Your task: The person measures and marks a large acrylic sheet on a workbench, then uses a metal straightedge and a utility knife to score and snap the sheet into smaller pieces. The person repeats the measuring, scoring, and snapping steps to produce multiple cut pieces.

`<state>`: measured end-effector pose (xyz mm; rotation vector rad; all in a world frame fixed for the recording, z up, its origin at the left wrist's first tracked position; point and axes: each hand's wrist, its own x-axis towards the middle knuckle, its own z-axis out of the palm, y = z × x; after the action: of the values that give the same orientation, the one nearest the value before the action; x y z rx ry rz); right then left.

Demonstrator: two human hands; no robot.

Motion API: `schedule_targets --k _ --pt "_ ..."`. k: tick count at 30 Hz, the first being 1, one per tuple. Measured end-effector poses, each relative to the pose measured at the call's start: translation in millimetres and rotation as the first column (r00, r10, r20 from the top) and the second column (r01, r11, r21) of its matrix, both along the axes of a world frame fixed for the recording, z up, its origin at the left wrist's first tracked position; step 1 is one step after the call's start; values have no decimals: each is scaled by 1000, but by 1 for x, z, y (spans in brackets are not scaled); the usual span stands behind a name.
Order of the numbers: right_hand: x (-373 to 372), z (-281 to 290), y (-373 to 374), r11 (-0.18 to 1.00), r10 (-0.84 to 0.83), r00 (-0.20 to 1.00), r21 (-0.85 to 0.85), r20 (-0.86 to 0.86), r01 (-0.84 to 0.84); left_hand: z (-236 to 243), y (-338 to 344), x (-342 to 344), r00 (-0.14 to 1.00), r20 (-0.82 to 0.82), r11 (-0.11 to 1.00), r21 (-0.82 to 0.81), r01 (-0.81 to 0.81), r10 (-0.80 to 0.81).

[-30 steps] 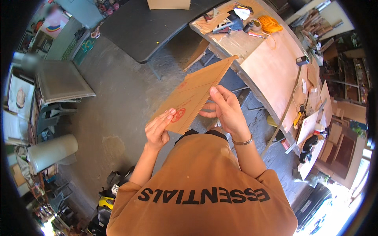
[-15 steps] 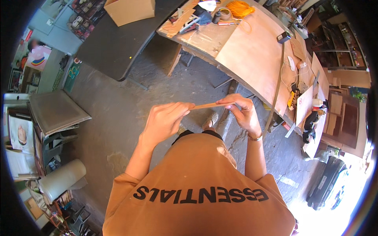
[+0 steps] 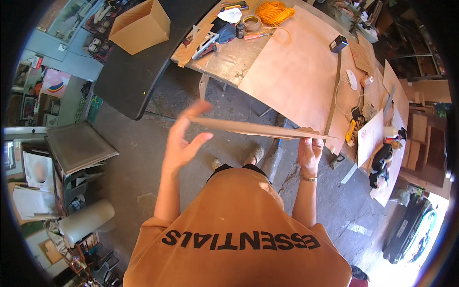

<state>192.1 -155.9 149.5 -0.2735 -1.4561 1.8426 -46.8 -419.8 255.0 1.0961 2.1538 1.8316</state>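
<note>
A flat piece of cardboard (image 3: 253, 127) is held nearly edge-on above my feet, stretching across in front of my torso. My right hand (image 3: 311, 147) grips its right end, thumb and fingers pinched on it. My left hand (image 3: 186, 136) is at the left end with thumb and fingers spread apart above and below the edge, the fingertips blurred by motion. Beyond the cardboard lies the worktable with a large pale sheet (image 3: 291, 67), a coil of orange cord (image 3: 275, 14), tape (image 3: 251, 24) and assorted tools (image 3: 208, 45).
A cardboard box (image 3: 138, 28) sits on a black table (image 3: 119, 86) at the back left. Leaning panels (image 3: 81, 146) and a white roll (image 3: 88, 220) stand to my left. Cluttered boards and tools (image 3: 370, 143) line the worktable's right end. A black case (image 3: 401, 229) lies at lower right.
The cardboard has swung from a tilted, face-up position to nearly edge-on and horizontal. My left hand has loosened and spread its fingers. The view has shifted toward the worktable.
</note>
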Motion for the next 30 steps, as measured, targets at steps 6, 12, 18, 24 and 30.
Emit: schedule_targets --k 6,12,18,24,30 --pt "13 -16 68 981 -65 987 189 144 37 3 60 12 945 -183 961 -113 253 -270" --pt "26 -39 108 987 -72 984 152 165 47 13 108 31 903 -308 953 -149 266 -300" --pt "27 -46 127 985 -56 990 169 131 33 15 127 34 870 -363 941 -193 279 -333" --pt "23 -44 127 984 -70 987 172 145 44 14 136 24 869 -373 945 -155 289 -326" --pt "17 -36 120 967 -144 932 249 334 60 8 136 -4 909 -271 946 -158 284 -318"
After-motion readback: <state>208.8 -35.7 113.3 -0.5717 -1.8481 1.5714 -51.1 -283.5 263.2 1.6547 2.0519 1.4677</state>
